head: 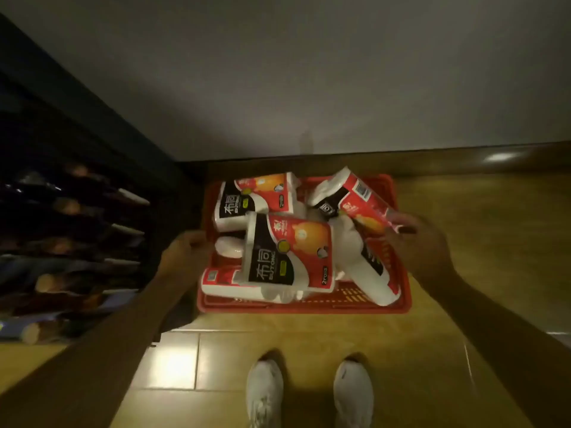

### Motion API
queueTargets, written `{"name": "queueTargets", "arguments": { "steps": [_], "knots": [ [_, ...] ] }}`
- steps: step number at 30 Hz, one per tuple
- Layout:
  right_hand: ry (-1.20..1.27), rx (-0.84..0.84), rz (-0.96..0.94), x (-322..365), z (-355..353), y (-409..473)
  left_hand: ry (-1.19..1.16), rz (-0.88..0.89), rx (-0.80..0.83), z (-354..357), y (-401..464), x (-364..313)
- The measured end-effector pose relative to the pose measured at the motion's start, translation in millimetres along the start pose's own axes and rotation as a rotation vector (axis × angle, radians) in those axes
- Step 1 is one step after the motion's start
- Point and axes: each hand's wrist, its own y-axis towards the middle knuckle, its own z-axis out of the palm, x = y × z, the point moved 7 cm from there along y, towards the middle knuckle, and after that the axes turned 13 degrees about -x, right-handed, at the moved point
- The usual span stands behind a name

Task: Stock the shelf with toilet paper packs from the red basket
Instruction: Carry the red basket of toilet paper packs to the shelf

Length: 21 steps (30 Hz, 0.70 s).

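A red basket [309, 308] stands on the floor against the wall and holds several toilet paper packs in red, black and white wrap. One pack [290, 251] lies on top in the middle, and another [256, 199] lies at the back left. A tilted pack [349, 199] leans at the back right, and my right hand [417, 245] holds its near end with the fingertips. My left hand [185, 251] is curled into a fist at the basket's left rim; a grip on the rim does not show.
A dark shelf unit [77, 242] with rows of goods runs along the left. A plain wall [309, 88] rises behind the basket. My white shoes [265, 393] stand on tan floor tiles just in front of it.
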Motion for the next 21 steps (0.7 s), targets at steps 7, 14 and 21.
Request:
{"name": "queueTargets", "arguments": {
  "steps": [7,14,21],
  "knots": [
    [-0.020,-0.118,0.232,-105,54,18,-0.088,-0.167,0.038,56,58,68],
    [-0.004,-0.159,0.282,-134,81,35,-0.327,-0.220,-0.050,88,82,86],
    [-0.029,-0.151,0.341,-152,84,47,-0.406,-0.395,-0.075,92,86,95]
  ]
}}
